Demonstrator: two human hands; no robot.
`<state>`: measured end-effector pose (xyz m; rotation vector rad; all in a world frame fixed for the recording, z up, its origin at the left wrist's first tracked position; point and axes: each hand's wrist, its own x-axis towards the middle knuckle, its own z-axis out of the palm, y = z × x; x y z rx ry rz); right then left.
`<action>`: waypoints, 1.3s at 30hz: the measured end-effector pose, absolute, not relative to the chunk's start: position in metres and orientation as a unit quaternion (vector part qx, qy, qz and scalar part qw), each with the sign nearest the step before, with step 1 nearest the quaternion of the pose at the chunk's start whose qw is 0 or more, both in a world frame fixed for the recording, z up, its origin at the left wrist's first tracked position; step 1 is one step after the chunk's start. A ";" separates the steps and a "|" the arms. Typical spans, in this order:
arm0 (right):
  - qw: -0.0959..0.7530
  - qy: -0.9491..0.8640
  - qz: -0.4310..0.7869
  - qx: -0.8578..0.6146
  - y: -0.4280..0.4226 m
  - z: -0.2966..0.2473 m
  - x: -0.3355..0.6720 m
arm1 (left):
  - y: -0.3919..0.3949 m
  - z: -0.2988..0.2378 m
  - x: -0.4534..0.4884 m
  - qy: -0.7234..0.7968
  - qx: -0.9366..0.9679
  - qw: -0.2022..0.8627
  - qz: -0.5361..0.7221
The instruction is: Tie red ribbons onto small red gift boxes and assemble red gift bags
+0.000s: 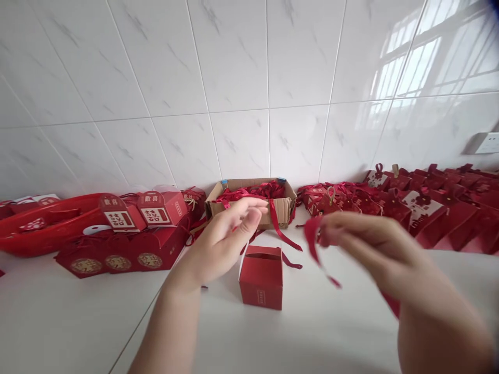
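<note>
A small red paper gift box (pixel 261 283) stands upright on the white table with its top open. My left hand (pixel 224 239) hovers just above and left of it, fingers stretched out and thumb apart. A thin pale edge rises from the box's left side toward that hand; whether they touch is unclear. To the right, my right hand (pixel 370 249), blurred by motion, pinches a red ribbon (pixel 312 241). One end of it dangles below the fingertips, and more red shows under the wrist. A dark red strip sticks out from behind the box.
Behind the box, a cardboard carton (pixel 288 210) holds a heap of red ribbons, one trailing over its front. Several red gift boxes (pixel 156 252) and a red plastic basin (pixel 50 218) stand left. Rows of handled red boxes (pixel 448 218) fill the right along the tiled wall (pixel 237 62).
</note>
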<state>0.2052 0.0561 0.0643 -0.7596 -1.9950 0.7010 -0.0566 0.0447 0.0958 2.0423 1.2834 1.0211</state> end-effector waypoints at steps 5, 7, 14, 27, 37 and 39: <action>0.292 -0.870 0.267 -0.293 0.046 0.065 0.160 | 0.035 0.093 -0.044 0.445 0.753 0.393 0.283; 0.290 -0.863 0.279 -0.306 0.048 0.062 0.162 | 0.035 0.092 -0.046 0.453 0.766 0.379 0.253; 0.351 -0.818 0.301 -0.341 0.056 0.062 0.179 | 0.040 0.087 -0.055 0.488 0.729 0.352 0.326; 0.456 -0.754 0.325 -0.344 0.056 0.066 0.173 | 0.063 0.072 -0.036 0.399 0.705 0.458 0.367; 0.410 -0.784 0.247 -0.396 0.069 0.067 0.197 | 0.064 0.081 -0.043 0.367 0.655 0.488 0.444; 0.338 -0.817 0.252 -0.394 0.069 0.067 0.202 | 0.061 0.084 -0.046 0.367 0.660 0.469 0.457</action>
